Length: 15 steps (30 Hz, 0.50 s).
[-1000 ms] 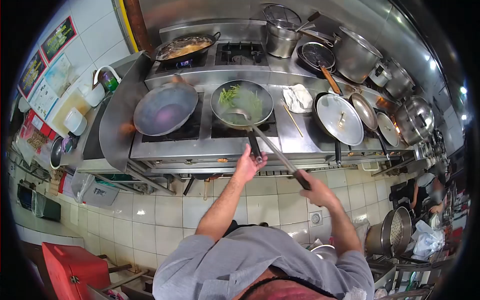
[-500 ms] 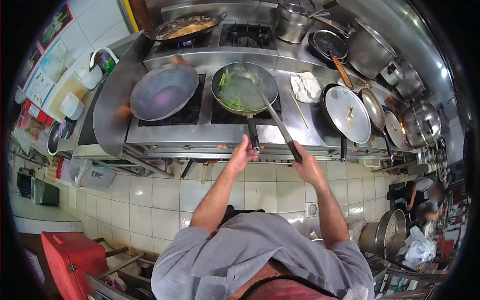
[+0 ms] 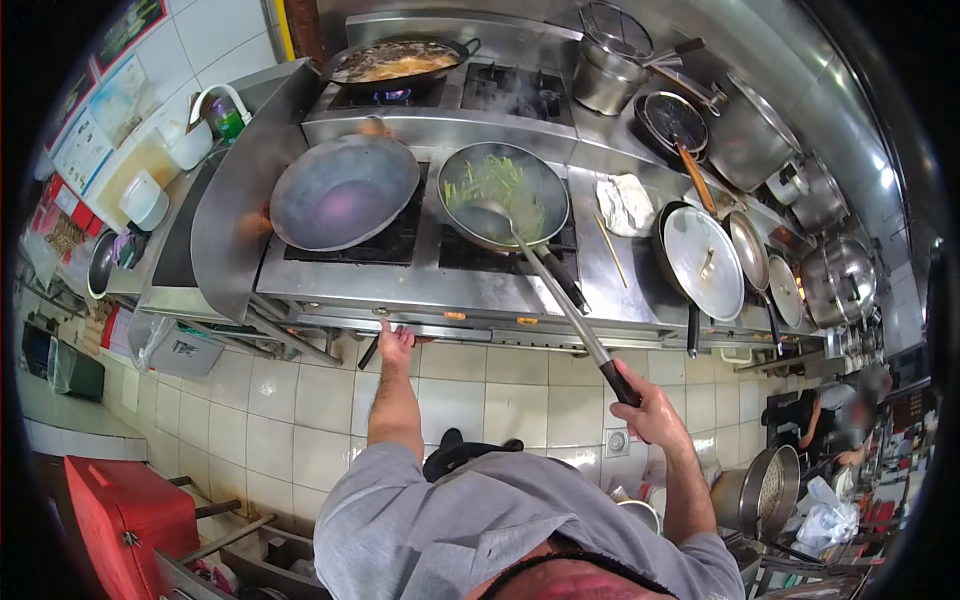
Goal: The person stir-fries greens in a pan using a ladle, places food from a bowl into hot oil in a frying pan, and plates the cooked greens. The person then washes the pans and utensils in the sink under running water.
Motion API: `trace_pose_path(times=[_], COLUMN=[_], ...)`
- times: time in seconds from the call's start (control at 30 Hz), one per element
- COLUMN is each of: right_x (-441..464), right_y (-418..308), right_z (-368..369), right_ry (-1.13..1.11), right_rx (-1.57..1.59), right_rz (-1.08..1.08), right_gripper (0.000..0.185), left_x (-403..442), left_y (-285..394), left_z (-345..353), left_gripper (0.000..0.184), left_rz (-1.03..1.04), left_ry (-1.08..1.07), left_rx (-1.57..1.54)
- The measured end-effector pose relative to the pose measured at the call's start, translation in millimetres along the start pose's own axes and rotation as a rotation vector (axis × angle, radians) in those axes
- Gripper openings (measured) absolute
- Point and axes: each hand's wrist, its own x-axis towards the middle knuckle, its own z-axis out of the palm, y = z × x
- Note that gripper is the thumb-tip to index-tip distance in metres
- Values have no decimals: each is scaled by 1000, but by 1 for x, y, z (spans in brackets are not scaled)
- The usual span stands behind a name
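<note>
Your left hand (image 3: 398, 342), in the head view, has come off the pan handle (image 3: 568, 283) within the last half second and dropped to the left, where it is now at the front of the stove (image 3: 340, 287), just beside a control knob (image 3: 383, 311); its fingers look loosely spread, but whether they touch or turn the knob cannot be told. Your right hand (image 3: 650, 408) is wrapped round the dark grip of the ladle (image 3: 572, 312), whose bowl sits in the near part of the frying pan (image 3: 556, 192), close against the cut greens (image 3: 498, 180) under a thin haze. The pan stands on the near burner, right of the large wok (image 3: 345, 203) and left of the white cloth (image 3: 627, 206). Its handle, which pointed almost straight at you, now slants to the near right, beside the ladle's shaft, with neither hand on it. That leaves your stirring one-handed, so the pan is likely freer to swivel under the ladle's push while your other hand is at the controls.
</note>
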Motion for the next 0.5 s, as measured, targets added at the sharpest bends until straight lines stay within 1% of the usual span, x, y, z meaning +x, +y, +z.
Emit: trace_pose_path(times=[0.03, 0.07, 0.1, 0.13, 0.17, 0.2, 0.23, 0.3, 0.33, 0.37, 0.4, 0.43, 0.47, 0.5], right_x=[17, 30, 39, 48, 53, 51, 61, 91, 105, 98, 85, 76, 70, 61], right_y=[16, 26, 25, 22, 17, -5, -8, 6, 16, 9, -4, -10, -3, -1], right_z=[5, 8, 10, 15, 22, 22, 28, 41, 48, 53, 59, 62, 58, 55], right_ry=[58, 120, 130, 198, 263, 239, 244, 411, 436, 435, 315, 191, 145, 145], right_rx=[-112, -225, -233, -259, -280, -275, -276, -343, -374, -378, -120, 132, 255, 254], right_rz=[-102, -204, -215, -295, -372, -233, -236, -399, -470, -471, -300, -127, -144, -141], right_gripper=[65, 64, 64, 64, 63, 63, 63, 64, 65, 65, 65, 65, 67, 67], left_x=[4, 10, 22, 34, 31, 27, 22, 27, 22, 19, 21, 23, 24, 23], left_y=[2, 2, 0, 1, 2, 1, 1, -1, -1, 0, 3, 7, 7, 7], left_z=[2, 5, 6, 5, 9, 15, 19, 16, 19, 20, 19, 17, 15, 15], left_gripper=[54, 46, 38, 26, 26, 23, 20, 17, 19, 23, 23, 28, 33, 33], left_rz=[2, 45, 91, 82, 87, 124, 157, 162, 223, 287, 288, 274, 257, 254], left_ry=[-7, -34, -64, -128, -135, -78, -20, -68, -18, 35, 35, 16, 0, 2], left_rx=[-6, -1, 0, -12, -18, -35, -53, -79, -113, -147, -150, -168, -184, -184])
